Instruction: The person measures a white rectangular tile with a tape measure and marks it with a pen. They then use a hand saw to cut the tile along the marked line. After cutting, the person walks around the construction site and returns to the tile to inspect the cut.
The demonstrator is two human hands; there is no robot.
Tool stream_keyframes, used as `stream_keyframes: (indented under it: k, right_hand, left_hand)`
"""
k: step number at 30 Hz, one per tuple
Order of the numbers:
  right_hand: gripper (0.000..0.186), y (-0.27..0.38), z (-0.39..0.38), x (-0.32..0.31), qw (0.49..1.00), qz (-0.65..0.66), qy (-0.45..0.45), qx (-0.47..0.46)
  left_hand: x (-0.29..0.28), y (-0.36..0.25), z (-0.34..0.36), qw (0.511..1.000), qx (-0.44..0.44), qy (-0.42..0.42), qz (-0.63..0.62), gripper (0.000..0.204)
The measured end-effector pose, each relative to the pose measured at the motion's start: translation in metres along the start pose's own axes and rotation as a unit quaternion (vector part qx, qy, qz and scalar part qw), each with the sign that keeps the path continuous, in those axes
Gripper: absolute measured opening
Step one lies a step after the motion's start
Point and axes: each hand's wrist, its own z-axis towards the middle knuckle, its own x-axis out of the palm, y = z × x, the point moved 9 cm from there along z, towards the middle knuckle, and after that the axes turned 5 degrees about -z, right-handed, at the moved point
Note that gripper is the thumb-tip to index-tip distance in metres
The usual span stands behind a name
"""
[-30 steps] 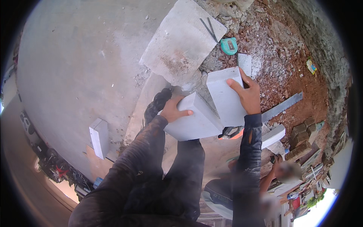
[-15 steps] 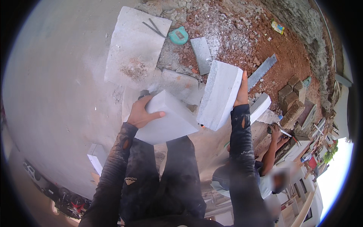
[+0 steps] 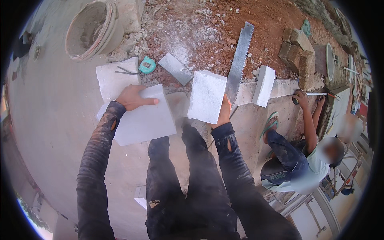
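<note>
My left hand grips the far edge of a large white lightweight block, thumb stretched over its top and the other fingers partly hidden. A smaller white block, its rough face showing, is in my right hand, which holds it by the right edge. A gap separates the two blocks. Just beyond my right hand lies a hand saw, its handle end hidden. Past the blocks lie a teal tape measure and a flat grey metal plate.
A mortar-stained bucket stands at the far left, near a pale slab with dark thin rods. Another white block rests on the low wall at right. Brown bricks are stacked beyond. A co-worker sits at right, holding a tape.
The two blocks have moved apart, and the smaller one is turned so its rough face shows. My view has shifted, bringing the bucket and more of the co-worker into sight.
</note>
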Motion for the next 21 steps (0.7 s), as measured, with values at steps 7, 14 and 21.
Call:
stream_keyframes:
  k: [7,14,21]
  right_hand:
    - [0.041,-0.021,-0.002,0.020,0.976,0.196,0.093,0.012]
    - [0.051,-0.034,0.009,0.004,0.988,0.000,0.078,-0.135]
    - [0.064,-0.056,-0.013,-0.004,0.969,0.182,-0.165,-0.024]
  left_hand:
    - [-0.007,-0.023,0.006,0.972,0.172,-0.144,0.065,0.056]
    - [-0.008,-0.089,-0.040,0.935,0.213,-0.271,-0.082,0.063]
    - [0.026,-0.185,-0.043,0.959,0.097,-0.214,-0.161,0.097]
